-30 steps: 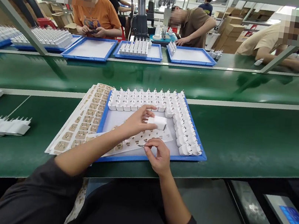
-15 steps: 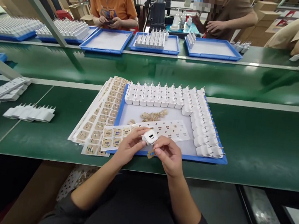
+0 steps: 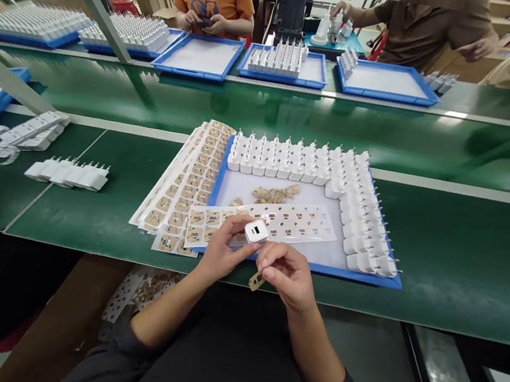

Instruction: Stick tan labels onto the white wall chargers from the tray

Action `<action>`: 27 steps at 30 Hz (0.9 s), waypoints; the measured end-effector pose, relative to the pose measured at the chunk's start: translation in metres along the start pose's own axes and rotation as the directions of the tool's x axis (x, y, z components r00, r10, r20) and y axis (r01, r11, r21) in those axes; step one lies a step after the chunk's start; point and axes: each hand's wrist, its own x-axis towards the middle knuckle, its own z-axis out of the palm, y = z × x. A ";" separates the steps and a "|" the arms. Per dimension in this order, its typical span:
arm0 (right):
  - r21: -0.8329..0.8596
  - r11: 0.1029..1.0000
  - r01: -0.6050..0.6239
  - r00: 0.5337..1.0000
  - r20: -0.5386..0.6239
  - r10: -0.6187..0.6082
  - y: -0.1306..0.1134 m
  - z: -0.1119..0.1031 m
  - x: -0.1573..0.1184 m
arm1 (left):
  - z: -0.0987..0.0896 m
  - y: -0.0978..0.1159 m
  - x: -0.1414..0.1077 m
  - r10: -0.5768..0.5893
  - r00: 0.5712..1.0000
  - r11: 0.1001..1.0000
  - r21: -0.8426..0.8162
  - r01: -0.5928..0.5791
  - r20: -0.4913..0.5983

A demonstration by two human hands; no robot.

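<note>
Between the thumb and fingers of my left hand is a white charger plug, its face with two dark port slots turned up toward me. Just right of it and a little lower, my right hand pinches a small tan sticker with cut-out holes. Under and beyond my hands lies a label sheet, its left part bearing tan stickers and the rest bare. The sheet rests across a blue-rimmed tray with rows of white plugs along its back and right sides. Crumpled tan pieces lie in the tray.
Stacked label sheets lie left of the tray. Further left are a row of white plugs and white parts. Beyond the green belt, blue trays line the far side, where co-workers sit. A slanted frame bar crosses the upper left.
My right hand has drawn down away from the plug with the tan sticker. The plug has tilted slightly in my left hand. My view has shifted, and a co-worker opposite reaches to the bottles.
</note>
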 end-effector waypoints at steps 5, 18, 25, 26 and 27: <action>-0.175 0.985 0.001 0.961 -0.273 -0.050 -0.013 -0.003 0.005 | -0.005 0.010 -0.004 0.362 0.932 0.895 0.274 -0.353 0.019; -0.265 0.962 -0.064 0.945 -0.325 -0.027 -0.016 0.009 0.009 | -0.004 0.025 -0.003 0.486 0.873 0.790 0.406 -0.460 0.043; -0.325 0.944 -0.049 0.946 -0.318 -0.060 -0.016 0.010 0.009 | -0.003 0.027 -0.002 0.484 0.874 0.790 0.407 -0.458 0.044; -0.346 0.937 -0.047 0.945 -0.320 -0.071 -0.016 0.011 0.009 | -0.003 0.027 -0.002 0.486 0.873 0.789 0.409 -0.460 0.044; -0.369 0.929 -0.045 0.943 -0.322 -0.083 -0.016 0.012 0.009 | -0.003 0.027 -0.003 0.488 0.872 0.787 0.410 -0.461 0.044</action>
